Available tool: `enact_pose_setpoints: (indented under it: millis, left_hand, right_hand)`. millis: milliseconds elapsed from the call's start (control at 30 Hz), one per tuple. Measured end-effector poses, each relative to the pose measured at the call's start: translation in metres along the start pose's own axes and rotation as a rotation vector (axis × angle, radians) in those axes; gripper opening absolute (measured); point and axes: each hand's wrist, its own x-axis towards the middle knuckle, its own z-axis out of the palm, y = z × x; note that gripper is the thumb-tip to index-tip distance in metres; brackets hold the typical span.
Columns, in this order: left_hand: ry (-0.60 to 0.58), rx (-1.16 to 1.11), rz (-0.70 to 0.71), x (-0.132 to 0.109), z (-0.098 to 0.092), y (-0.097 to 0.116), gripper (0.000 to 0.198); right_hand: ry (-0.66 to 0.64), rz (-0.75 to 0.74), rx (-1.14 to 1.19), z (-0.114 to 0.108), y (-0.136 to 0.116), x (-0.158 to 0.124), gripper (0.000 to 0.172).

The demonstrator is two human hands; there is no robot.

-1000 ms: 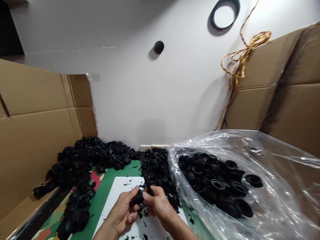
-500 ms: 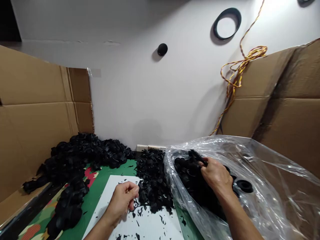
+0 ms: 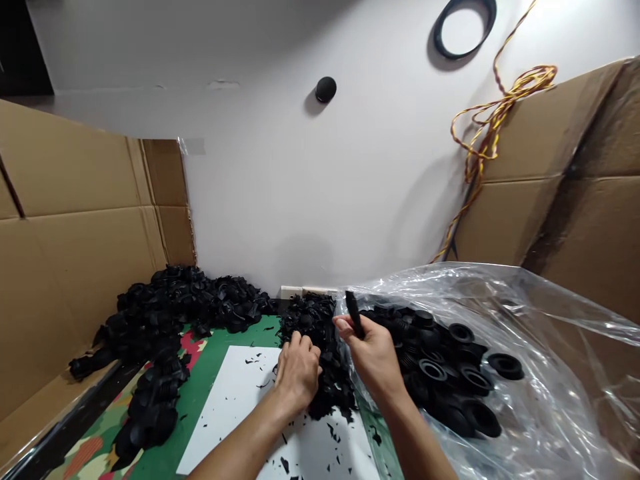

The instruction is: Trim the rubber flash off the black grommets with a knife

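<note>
My right hand (image 3: 373, 357) is closed around a slim black tool (image 3: 354, 313) that sticks up past the thumb; its exact kind is unclear. This hand is at the left edge of a clear plastic bag (image 3: 543, 407) full of black ribbed rubber boots (image 3: 475, 380). Over the heap of black rubber scraps (image 3: 335, 387), my left hand (image 3: 299, 370) has its fingers curled downward and together; whatever they grip is hidden. Beneath that hand lies a white board (image 3: 220, 407) sprinkled with small black trimmings.
A large pile of black rubber pieces (image 3: 200, 300) runs along the back left of the green mat (image 3: 250, 331). Cardboard walls stand at left (image 3: 85, 260) and right (image 3: 595, 233). Twisted yellow-red wire (image 3: 500, 113) hangs against the wall at right.
My right hand has come left out of the bag, still with the black tool. My left hand has moved right, from above the white board onto the scraps. The view has shifted slightly.
</note>
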Motion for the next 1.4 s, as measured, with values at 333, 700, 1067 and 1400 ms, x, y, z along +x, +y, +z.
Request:
enact_pose_setpoints:
  millis: [333,700,1067,1400]
  left_hand:
    - [0.167,-0.374,-0.222,0.01,-0.068,-0.033,0.017]
    - [0.157,-0.865,-0.504,-0.021,-0.057,-0.045,0.024]
    - [0.13,-1.079,-0.637,-0.035,-0.046,-0.056,0.045]
    - [0.203,-0.91,-0.591,-0.037,-0.039,-0.05,0.043]
  right_hand:
    - [-0.119,0.188,0.307,0.027,0.023,-0.002,0.054]
    - [-0.264,0.276,0.319,0.053,0.038,-0.03,0.04]
    - [-0.053,0.216,0.322,0.047,0.043,-0.038,0.041]
    - [-0.026,0.285,0.499,0.062,0.042,-0.054,0.035]
